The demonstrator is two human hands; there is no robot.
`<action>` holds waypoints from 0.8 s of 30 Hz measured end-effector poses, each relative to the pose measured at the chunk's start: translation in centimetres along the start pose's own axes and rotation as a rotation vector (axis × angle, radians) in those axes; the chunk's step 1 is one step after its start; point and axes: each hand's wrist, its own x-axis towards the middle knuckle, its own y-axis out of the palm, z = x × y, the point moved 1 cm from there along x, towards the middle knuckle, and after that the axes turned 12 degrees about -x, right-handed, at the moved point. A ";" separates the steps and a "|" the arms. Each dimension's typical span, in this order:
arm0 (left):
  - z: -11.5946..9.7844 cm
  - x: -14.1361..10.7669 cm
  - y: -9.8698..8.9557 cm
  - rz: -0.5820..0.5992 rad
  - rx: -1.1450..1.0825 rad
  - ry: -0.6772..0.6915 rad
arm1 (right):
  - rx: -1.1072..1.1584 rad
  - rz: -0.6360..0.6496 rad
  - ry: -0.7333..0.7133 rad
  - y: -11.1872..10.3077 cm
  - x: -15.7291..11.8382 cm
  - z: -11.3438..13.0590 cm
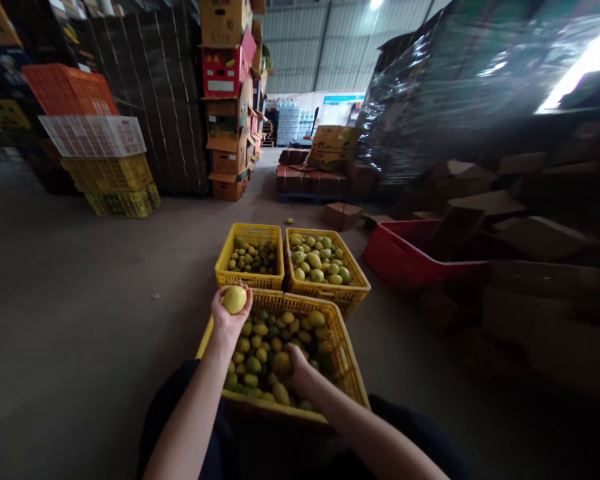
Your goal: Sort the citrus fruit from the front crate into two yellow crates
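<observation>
A pale yellow lemon rests in my left hand, palm up with the fingers curled round it, above the near crate's back left corner. Inside the near yellow crate lie many green and yellow lemons of mixed sizes. My right hand reaches down among them, its thumb against a larger yellow lemon; this hand is slightly blurred and its other fingers are hidden. Behind stand two more yellow crates: the left one holds small lemons, the right one larger, paler ones.
A red crate and a heap of cardboard lie at the right. Stacked crates stand at the far left, beside tall box stacks. One loose lemon lies on the floor near a small carton.
</observation>
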 end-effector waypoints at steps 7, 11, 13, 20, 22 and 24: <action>-1.6 1.5 -0.2 -0.067 -0.012 0.007 | 0.044 0.035 -0.345 5.0 3.8 12.7; -1.5 1.6 -0.2 -0.067 -0.065 0.024 | -0.091 0.096 -0.231 2.7 3.3 8.0; -1.6 1.4 -0.2 -0.066 -0.046 0.051 | -0.155 0.091 -0.123 0.9 2.9 4.5; -2.1 3.2 -3.3 -0.280 0.368 0.114 | -0.149 0.117 -0.059 -0.3 1.1 1.7; -1.3 4.0 -5.6 -0.331 0.458 0.084 | -0.135 0.170 -0.110 0.2 0.3 2.5; 0.1 4.3 -8.3 -0.364 0.514 0.015 | -0.141 0.244 -0.170 0.5 -0.8 2.9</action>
